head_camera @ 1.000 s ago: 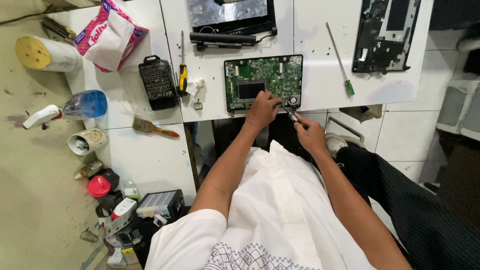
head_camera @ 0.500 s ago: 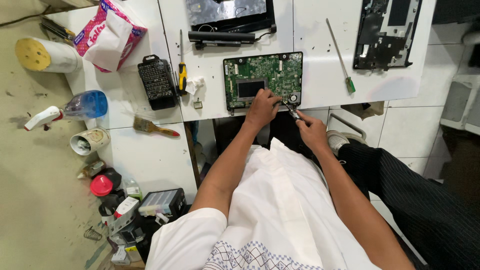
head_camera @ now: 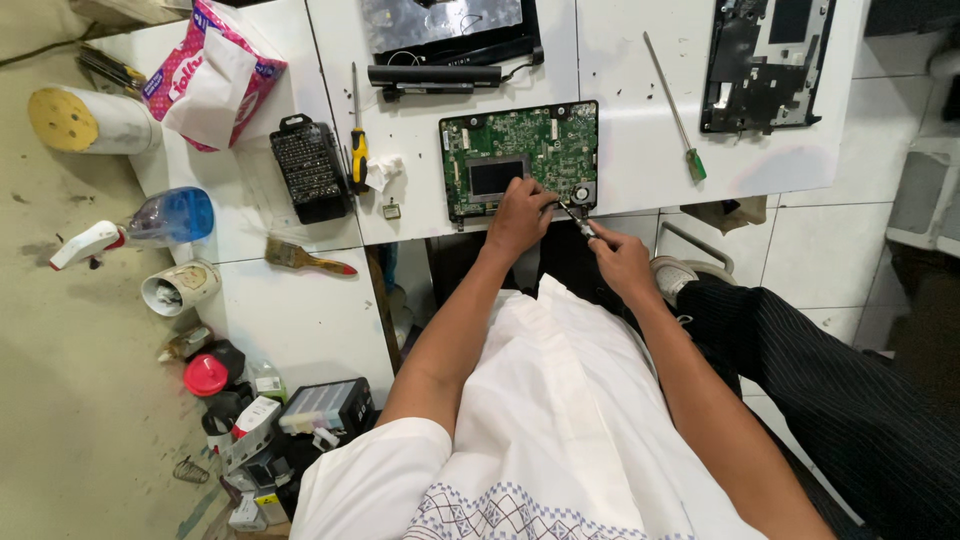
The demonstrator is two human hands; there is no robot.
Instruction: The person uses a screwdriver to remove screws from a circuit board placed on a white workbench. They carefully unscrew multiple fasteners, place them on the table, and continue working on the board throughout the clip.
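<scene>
- Head view, looking down: a seated person in a white shirt works at the near edge of a white desk [head_camera: 640, 150].
- Green circuit board [head_camera: 520, 158]: lies flat at the desk's near edge, near the middle of its width, with a dark rectangular chip at its centre and a small round part at its near right corner.
- Left hand [head_camera: 518, 215]: rests on the board's near edge, fingers curled down and close together, fingertips touching the board just beside the round part; it grips nothing that can be made out.
- Right hand [head_camera: 618, 258]: sits just off the desk's near edge, fingers pinched narrow around a small screwdriver [head_camera: 574, 218] whose tip points at the board's near right corner.
- Long green-handled screwdriver [head_camera: 675, 108]: lies slanted on the desk to the right of the board, well apart from both hands.
- Black laptop shell [head_camera: 765, 60]: lies at the far right corner of the desk.
- Black laptop parts [head_camera: 445, 45]: a panel and a hinge bar lie at the far edge, beyond the board.
- Yellow-handled screwdriver [head_camera: 356, 140] and black bit case [head_camera: 310, 168]: lie side by side to the left of the board, with a crumpled white tissue scrap just beside them.
- Pink tissue pack [head_camera: 215, 75]: lies at the far left corner of the desk.
- Paintbrush [head_camera: 305, 260]: lies near the left near edge.
- Blue spray bottle [head_camera: 150, 222]: lies on its side at the desk's left edge.
</scene>
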